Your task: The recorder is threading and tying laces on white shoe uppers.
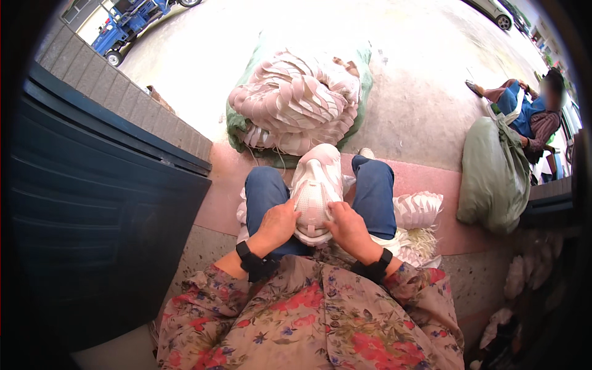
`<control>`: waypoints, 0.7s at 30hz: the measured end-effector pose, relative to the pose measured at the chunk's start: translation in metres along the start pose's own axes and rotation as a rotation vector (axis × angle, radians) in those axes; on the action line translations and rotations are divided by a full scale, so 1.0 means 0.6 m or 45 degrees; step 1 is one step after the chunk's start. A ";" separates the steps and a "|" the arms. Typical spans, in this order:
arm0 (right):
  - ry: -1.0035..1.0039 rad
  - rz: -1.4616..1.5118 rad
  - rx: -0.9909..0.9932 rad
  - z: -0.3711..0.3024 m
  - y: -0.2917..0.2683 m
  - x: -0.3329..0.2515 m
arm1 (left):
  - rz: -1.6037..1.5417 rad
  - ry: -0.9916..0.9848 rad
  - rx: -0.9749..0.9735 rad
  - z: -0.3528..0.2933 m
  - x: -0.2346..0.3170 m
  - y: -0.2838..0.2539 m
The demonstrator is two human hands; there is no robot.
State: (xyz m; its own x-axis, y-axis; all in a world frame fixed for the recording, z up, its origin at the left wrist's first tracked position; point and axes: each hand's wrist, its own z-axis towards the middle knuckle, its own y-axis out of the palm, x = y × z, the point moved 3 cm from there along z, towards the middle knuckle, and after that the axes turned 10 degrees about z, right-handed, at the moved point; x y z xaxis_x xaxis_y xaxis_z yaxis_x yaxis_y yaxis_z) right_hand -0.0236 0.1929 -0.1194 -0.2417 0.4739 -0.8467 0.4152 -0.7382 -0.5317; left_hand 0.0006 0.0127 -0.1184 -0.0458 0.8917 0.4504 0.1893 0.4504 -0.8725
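Note:
Between my knees is a white shoe upper, its rounded toe pointing away from me and its mesh tongue facing up. On its left edge, my left hand has its fingers closed against the material. Across from it, my right hand grips the opposite edge near the tongue's end. The thumbs of both hands lie on top, while most fingers are hidden under the upper. A large pile of pale pink and white shoe uppers lies just beyond my knees on a green sack.
More stacked white pieces lie beside my right leg. A full green sack stands at the right, with a seated person behind it. A dark blue door bounds the left side. A blue cargo vehicle is parked far left.

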 end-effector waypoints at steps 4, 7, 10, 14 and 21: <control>0.009 0.096 0.014 -0.004 0.008 0.028 | 0.006 0.040 -0.071 0.012 -0.004 0.022; 0.034 0.141 0.034 0.007 0.006 0.041 | 0.019 0.069 -0.087 0.019 0.003 0.023; 0.183 0.227 -0.002 0.002 0.006 0.054 | 0.052 0.070 -0.125 0.022 0.010 0.034; 0.105 0.264 0.107 -0.007 0.021 0.064 | 0.081 0.042 -0.104 0.014 0.018 0.039; 0.191 0.271 -0.190 0.022 -0.007 0.067 | 0.010 0.102 -0.115 0.021 0.010 0.042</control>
State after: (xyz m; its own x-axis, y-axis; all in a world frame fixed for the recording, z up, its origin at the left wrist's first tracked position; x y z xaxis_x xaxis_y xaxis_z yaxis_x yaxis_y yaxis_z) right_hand -0.0464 0.2086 -0.1513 -0.0075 0.3898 -0.9209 0.5694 -0.7554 -0.3244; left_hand -0.0074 0.0302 -0.1400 0.0337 0.8869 0.4607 0.2771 0.4346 -0.8569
